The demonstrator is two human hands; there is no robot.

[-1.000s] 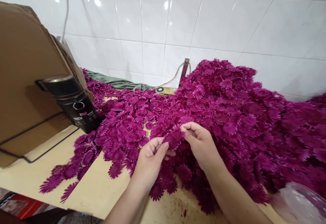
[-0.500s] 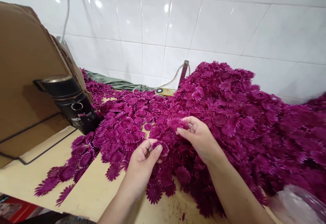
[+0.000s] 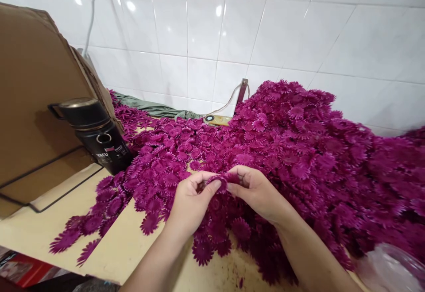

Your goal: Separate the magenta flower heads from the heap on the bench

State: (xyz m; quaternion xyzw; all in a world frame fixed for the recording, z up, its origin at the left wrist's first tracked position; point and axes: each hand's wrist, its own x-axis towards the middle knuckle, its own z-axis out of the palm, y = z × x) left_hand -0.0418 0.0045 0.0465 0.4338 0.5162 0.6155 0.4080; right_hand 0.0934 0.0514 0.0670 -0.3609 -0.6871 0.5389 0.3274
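A big heap of magenta fabric flower petals [image 3: 299, 150] covers the cream table [image 3: 129, 247] and rises against the tiled wall. My left hand [image 3: 191, 201] and my right hand [image 3: 255, 192] meet in front of the heap, both pinching the same small stack of magenta petal pieces [image 3: 223, 181] between thumbs and fingers. Loose petals [image 3: 109, 203] lie spread flat to the left of my hands.
A black vacuum flask [image 3: 96, 135] stands at the left, in front of a leaning cardboard sheet [image 3: 33, 88]. A clear plastic bag [image 3: 392, 267] lies at the bottom right. A cable and a small yellow tool [image 3: 215, 118] sit near the wall. The table's front edge is close.
Half a second ago my hands were apart, each with a petal piece. They have come together and now pinch the pieces at one spot.
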